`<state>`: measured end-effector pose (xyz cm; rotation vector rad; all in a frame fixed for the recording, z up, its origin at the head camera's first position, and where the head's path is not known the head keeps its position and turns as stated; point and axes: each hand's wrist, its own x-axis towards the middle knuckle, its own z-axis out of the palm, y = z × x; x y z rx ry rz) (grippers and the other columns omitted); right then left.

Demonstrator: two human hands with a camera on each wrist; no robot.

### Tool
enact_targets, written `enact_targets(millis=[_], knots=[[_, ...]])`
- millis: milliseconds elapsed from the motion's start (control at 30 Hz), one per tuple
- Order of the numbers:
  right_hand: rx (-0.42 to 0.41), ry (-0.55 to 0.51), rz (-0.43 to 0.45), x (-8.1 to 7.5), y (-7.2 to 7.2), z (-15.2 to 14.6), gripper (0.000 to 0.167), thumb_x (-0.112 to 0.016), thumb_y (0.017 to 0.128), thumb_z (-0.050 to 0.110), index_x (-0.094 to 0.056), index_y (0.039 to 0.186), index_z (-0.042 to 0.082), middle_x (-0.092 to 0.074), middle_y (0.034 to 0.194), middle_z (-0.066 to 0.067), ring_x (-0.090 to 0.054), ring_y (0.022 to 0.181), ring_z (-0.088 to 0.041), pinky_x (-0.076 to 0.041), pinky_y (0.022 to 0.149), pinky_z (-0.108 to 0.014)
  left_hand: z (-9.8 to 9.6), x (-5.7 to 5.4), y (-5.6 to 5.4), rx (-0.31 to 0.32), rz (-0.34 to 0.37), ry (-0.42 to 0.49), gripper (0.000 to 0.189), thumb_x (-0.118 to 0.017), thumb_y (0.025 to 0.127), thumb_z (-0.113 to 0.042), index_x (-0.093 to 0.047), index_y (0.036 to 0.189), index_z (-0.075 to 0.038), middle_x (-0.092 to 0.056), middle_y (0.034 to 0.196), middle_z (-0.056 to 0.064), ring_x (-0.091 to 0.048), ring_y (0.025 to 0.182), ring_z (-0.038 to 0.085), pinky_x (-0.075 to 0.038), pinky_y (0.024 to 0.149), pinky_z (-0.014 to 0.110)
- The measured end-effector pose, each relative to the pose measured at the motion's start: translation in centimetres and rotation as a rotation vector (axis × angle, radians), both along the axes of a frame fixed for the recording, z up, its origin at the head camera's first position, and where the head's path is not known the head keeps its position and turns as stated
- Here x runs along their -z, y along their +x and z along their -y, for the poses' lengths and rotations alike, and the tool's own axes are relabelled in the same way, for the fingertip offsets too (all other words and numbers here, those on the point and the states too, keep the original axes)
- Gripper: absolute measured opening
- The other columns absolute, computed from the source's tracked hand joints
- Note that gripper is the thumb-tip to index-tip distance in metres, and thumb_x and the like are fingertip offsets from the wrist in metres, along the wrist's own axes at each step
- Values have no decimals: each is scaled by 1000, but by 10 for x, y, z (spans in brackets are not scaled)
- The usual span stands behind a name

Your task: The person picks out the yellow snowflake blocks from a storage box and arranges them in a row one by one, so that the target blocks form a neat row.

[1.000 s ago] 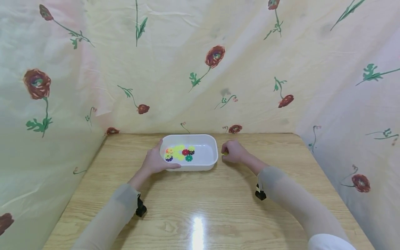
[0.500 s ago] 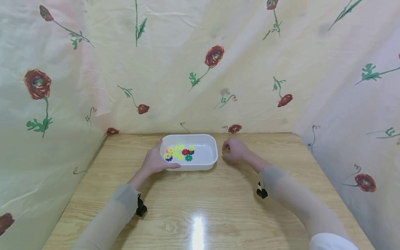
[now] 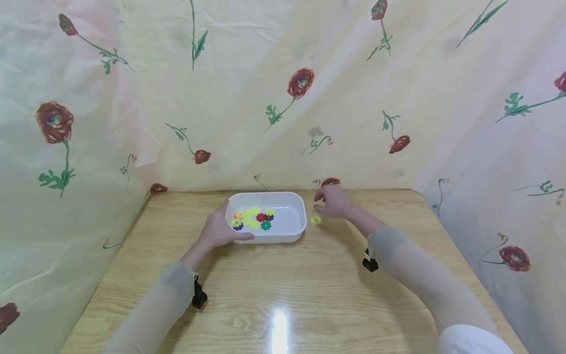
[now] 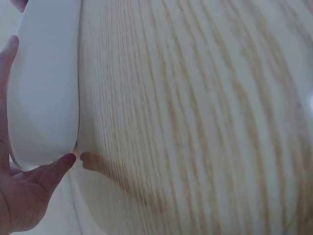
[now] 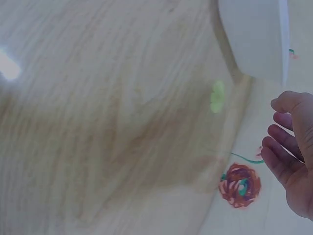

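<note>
A white plastic tray [image 3: 291, 238] stands on the wooden table, holding several flower-shaped plastic pieces [image 3: 266, 225] in yellow, red, green, orange and dark colours at its left part. My left hand [image 3: 217, 228] grips the tray's left end, thumb along the front rim; in the left wrist view the fingertips [image 4: 64, 160] press the end wall. Just right of the tray, a yellow flower-shaped piece [image 3: 316, 220] lies on the table. My right hand [image 3: 335, 201] is above and behind it, touching nothing. Its loosely bent fingers [image 5: 283, 142] are apart from the piece in the right wrist view.
The wooden table [image 3: 247, 285] extends toward me, with a bright light reflection [image 3: 279, 329] near its front. Cloth with printed poppies [image 3: 247, 98] hangs behind the table and on both sides. Each forearm carries a small black wrist camera [image 3: 370, 262].
My right hand has let go of the yellow flower-shaped piece, which now lies on the table, and has risen slightly away from it. My left hand stays on the tray. The head view tilts slightly.
</note>
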<state>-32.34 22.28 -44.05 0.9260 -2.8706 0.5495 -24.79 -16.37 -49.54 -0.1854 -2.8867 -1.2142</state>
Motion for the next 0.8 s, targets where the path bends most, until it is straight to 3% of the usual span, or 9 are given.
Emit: enact_targets(millis=[233, 500, 800], knots=[[-12, 20, -59, -8, -8, 10, 14, -76, 89, 11, -78, 96, -1, -81, 95, -16, -76, 86, -32, -63, 81, -45, 1, 2, 0, 1, -7, 3, 142, -99, 64, -58, -19, 170, -9, -61, 143, 18, -59, 118, 32, -52, 106, 53], [19, 67, -8, -19, -11, 26, 17, -73, 92, 15, -77, 101, 1, -80, 102, -16, -75, 94, -32, -61, 88, -48, 0, 2, -1, -3, -3, 4, 141, -100, 63, -58, -20, 171, -12, -62, 142, 17, -59, 117, 31, -52, 106, 53], [-10, 93, 2, -26, -18, 50, 21, -73, 95, 16, -78, 109, 1, -80, 107, -16, -76, 97, -30, -62, 91, -44, 0, 0, -2, 2, -12, 15, 140, -99, 62, -61, -23, 170, -15, -62, 141, 14, -59, 118, 31, -53, 105, 52]])
